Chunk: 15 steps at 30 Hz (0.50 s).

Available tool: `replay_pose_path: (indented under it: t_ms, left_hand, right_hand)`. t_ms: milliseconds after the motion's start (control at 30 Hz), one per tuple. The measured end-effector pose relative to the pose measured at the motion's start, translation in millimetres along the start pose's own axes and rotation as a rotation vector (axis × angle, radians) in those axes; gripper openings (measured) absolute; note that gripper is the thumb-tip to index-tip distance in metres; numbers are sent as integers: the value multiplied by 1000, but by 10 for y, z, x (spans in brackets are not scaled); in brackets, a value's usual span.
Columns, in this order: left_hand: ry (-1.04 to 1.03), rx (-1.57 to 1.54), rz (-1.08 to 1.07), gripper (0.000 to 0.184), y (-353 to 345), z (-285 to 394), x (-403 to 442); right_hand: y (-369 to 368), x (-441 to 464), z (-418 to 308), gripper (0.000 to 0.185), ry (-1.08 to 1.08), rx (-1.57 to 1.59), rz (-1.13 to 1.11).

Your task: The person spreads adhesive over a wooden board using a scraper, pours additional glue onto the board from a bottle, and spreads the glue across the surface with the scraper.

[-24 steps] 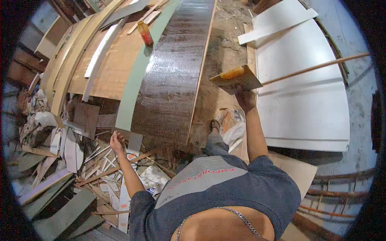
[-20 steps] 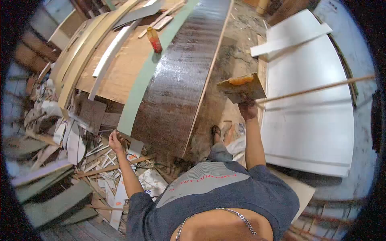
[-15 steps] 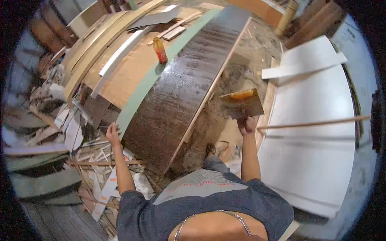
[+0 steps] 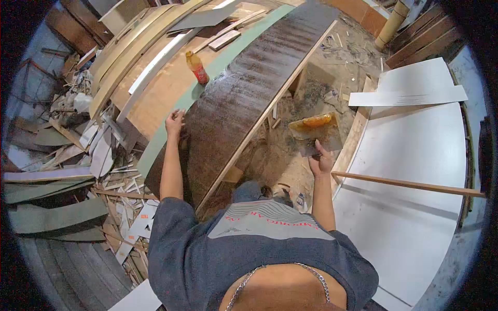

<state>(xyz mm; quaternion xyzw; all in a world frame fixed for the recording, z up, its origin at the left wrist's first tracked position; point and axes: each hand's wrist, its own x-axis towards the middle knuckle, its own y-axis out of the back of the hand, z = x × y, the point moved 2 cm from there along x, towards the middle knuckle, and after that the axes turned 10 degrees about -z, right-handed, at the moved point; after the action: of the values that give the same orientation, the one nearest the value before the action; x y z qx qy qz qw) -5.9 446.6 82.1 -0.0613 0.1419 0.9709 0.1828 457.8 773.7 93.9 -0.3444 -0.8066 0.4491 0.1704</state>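
My right hand [image 4: 321, 159] grips a flat rectangular spreader [image 4: 324, 137], its far edge carrying a thick amber glue-like smear [image 4: 317, 121]. It is held over the gap to the right of a long dark board [image 4: 244, 93], whose surface looks wet and streaked. My left hand [image 4: 175, 123] is at the board's left edge, by a pale green sheet [image 4: 153, 153]. Its fingers are loosely bent and seem to hold nothing; whether they touch the sheet is unclear. Beyond it, a bottle [image 4: 197, 68] of amber liquid with a red label stands on the green sheet.
White panels [image 4: 415, 140] lie on the right, with a thin wooden stick [image 4: 410, 184] across them. Offcuts and scraps [image 4: 124, 207] cover the floor on the left. Long strips [image 4: 135, 46] are stacked at the back left. Debris litters the dirty floor [image 4: 337, 72].
My left hand has moved forward and right along the green sheet, nearer the bottle. My right hand still holds the spreader, now tilted slightly differently. The camera view has shifted a little.
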Motion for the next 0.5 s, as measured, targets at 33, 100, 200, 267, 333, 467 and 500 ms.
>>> replay_pose_path:
  t_ms: [33,100,200,267,333,467,500]
  left_hand:
    - [21,22,20,61,-73,-40,193]
    - [10,124,34,73,-185,-94,677]
    - [-17,371,81,95,-329,-9,1227]
    - [-34,513,112,105,-448,111,1518]
    - [18,572,113,117,-557,248,1722]
    - [46,566,113,119,-782,282,2181]
    - [-83,538,153,108,-841,141,2399]
  right_hand:
    - [1,60,6,58,-26,12,1]
    - [3,265,-15,48,-16,19,-1]
    - [-14,633,-33,46,-105,-13,-37]
    - [-241,901,-115,46,-75,-115,-56]
    - [-348,1202,-130,48,-155,-113,-71]
    - [-415,1891,64,49,-259,-133,-52]
    - [-457,2080,107,50,-298,-177,-14]
